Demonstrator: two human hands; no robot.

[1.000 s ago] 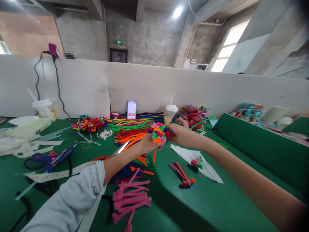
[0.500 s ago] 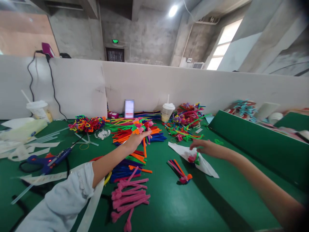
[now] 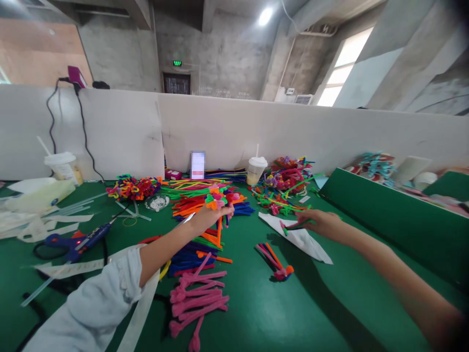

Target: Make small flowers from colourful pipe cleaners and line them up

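Observation:
My left hand (image 3: 214,217) reaches over the pile of pipe cleaners and holds a multicoloured pipe-cleaner flower (image 3: 217,198) up at the fingertips. The blades of a pair of scissors (image 3: 186,218) show just below that wrist. My right hand (image 3: 320,223) is pinched on a green pipe-cleaner stem (image 3: 297,225), whose pink-tipped end lies over a white paper sheet (image 3: 302,239). Beside that sheet rests a small bundle of pink and orange pipe cleaners (image 3: 273,261). Whether the stem is lifted off the paper is hard to tell.
A blue hot glue gun (image 3: 82,243) lies at the left, and bent pink pipe cleaners (image 3: 196,298) lie near me. Colourful pipe-cleaner heaps (image 3: 134,188) and plastic cups (image 3: 255,170) stand along a white partition (image 3: 234,132). A green board (image 3: 388,220) rises at the right.
My right hand has moved left over the white paper and now pinches the green stem. My left hand has shifted slightly, still holding the flower.

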